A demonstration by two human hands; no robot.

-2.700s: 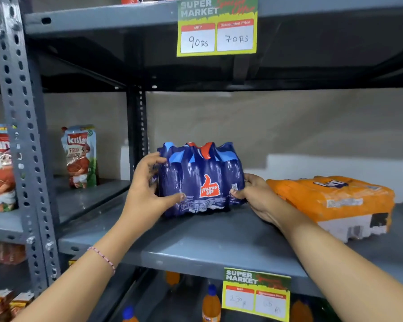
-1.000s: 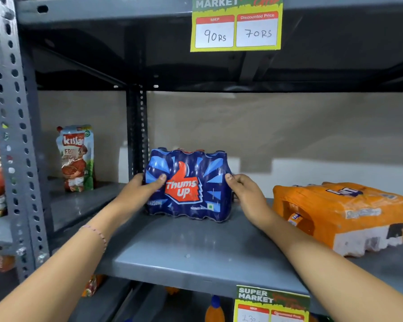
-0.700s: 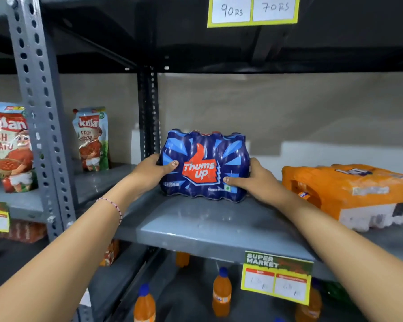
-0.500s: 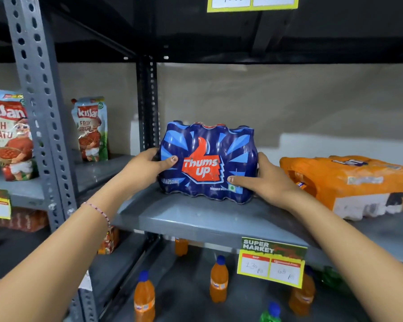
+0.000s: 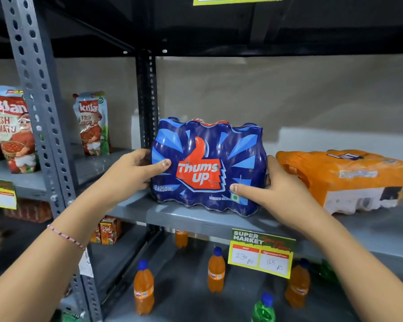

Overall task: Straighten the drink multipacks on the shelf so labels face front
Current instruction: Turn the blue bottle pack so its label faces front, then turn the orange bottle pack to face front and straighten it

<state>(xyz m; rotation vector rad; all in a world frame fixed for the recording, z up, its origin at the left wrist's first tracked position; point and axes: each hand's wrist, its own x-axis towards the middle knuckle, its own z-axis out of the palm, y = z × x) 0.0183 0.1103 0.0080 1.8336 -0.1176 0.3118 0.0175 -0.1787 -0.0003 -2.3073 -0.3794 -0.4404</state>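
Blue multipack (image 5: 207,166) stands label-front, clasped between left hand (image 5: 135,170) and right hand (image 5: 272,189). Orange multipack (image 5: 344,177) lies flat just beside the right hand, long axis along the shelf (image 5: 196,219).

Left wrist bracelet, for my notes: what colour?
Pink and white bracelet, in the head view.

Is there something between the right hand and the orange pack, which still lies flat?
Nothing visible does. The right hand grips the blue Thums Up pack, and the orange pack lies directly beside it on the shelf.
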